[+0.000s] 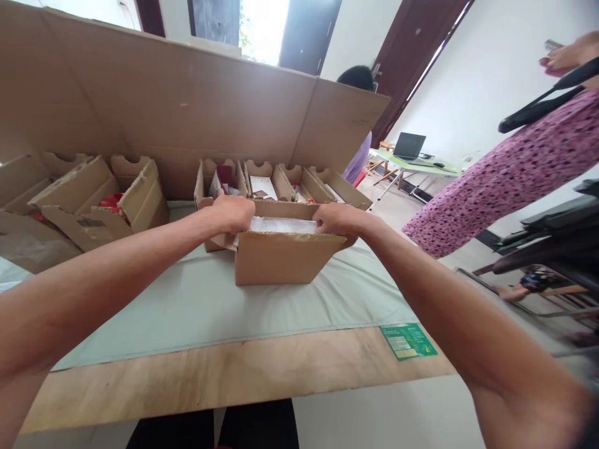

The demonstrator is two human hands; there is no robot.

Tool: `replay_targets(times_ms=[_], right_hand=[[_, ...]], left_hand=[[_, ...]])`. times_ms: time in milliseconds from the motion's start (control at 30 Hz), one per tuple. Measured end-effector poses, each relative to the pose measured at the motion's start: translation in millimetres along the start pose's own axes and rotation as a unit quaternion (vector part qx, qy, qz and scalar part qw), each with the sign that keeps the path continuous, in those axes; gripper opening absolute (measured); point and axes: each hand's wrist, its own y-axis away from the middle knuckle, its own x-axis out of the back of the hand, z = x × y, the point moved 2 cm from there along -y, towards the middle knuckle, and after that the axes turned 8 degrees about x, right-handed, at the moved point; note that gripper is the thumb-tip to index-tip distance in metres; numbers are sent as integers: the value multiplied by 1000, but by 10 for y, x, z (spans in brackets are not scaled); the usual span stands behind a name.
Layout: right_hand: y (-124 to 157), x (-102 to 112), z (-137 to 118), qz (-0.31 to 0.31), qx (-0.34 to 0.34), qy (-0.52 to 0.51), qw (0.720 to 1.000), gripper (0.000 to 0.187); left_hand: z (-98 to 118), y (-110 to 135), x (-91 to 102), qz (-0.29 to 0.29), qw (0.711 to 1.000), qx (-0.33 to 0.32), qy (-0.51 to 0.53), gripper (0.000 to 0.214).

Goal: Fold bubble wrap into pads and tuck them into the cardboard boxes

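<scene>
An open cardboard box [278,259] stands in front of me on a pale green cloth [196,299], with a whitish, plastic-looking packet [284,225] inside. My left hand [234,214] is closed at the box's left end, and my right hand [337,219] is closed at its right end. The fingers of both hands curl over into the box beside the packet, and their tips are partly hidden. Just behind stand several narrow cardboard bins [262,181] with white and red items in them.
More cardboard bins [93,206] stand at the left. A tall cardboard panel [187,106] rises behind. A green printed card [409,342] lies on the wooden table edge [234,371]. At right stands a person in pink patterned clothing [505,165]; a laptop [409,146] sits farther back.
</scene>
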Motion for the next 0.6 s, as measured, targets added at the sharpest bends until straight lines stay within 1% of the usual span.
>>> replay_targets(times_ms=[67, 100, 133, 200, 233, 267, 333, 367, 400, 467, 500, 533, 567, 600], right_hand=[[-33, 1, -3, -10, 3, -3, 1000, 5], [-36, 7, 8, -10, 3, -3, 1000, 5], [-29, 19, 25, -9, 2, 0, 1000, 5], [3, 71, 73, 22, -7, -1, 1000, 6], [20, 107, 95, 50, -12, -7, 999, 7], [32, 144, 110, 82, -13, -16, 996, 6], [33, 201, 100, 132, 4, -45, 990, 5], [20, 212, 73, 133, 29, -69, 988, 7], [5, 210, 37, 115, 59, -95, 987, 11], [-2, 182, -27, 75, 115, -151, 979, 16], [23, 164, -35, 79, 130, -181, 972, 18], [75, 144, -18, 114, 132, -210, 962, 18], [158, 116, 26, 180, 120, -234, 948, 18], [272, 68, 93, 267, 98, -256, 924, 18]], left_hand=[[-18, 2, 16, 9, 1000, 4, -6, 30], [-45, 17, 21, 29, 1000, 9, -4, 31], [-78, 38, 25, 60, 998, 13, 5, 31], [-143, 77, 13, 129, 990, 3, 52, 24], [-161, 84, -9, 145, 986, -20, 85, 19], [-168, 75, -38, 145, 981, -51, 120, 18], [-148, 14, -92, 119, 969, -115, 186, 16], [-127, -32, -105, 102, 962, -141, 210, 15], [-104, -78, -104, 90, 956, -159, 228, 13], [-72, -138, -69, 74, 947, -179, 257, 10], [-72, -135, -46, 70, 940, -187, 276, 9], [-90, -104, -28, 80, 930, -189, 306, 9], [-128, -43, -26, 103, 911, -186, 354, 10], [-186, 45, -52, 140, 884, -173, 411, 14]])
